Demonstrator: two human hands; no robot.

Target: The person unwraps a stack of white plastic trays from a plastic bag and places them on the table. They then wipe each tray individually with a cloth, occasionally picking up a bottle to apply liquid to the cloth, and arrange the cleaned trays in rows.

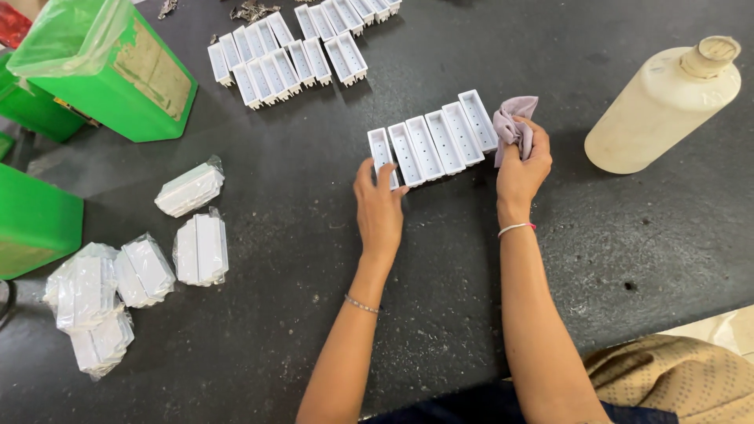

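Dark speckled stone tabletop under me, with a row of six white rectangular plastic trays lying side by side in the middle. My left hand rests flat, fingers loose, fingertips touching the leftmost tray's near end; my right hand is clenched around a crumpled pale lilac cloth, pressed against the rightmost tray. More white trays lie farther back, green bins and plastic-wrapped white packs to the left, a cream plastic bottle on its side right.
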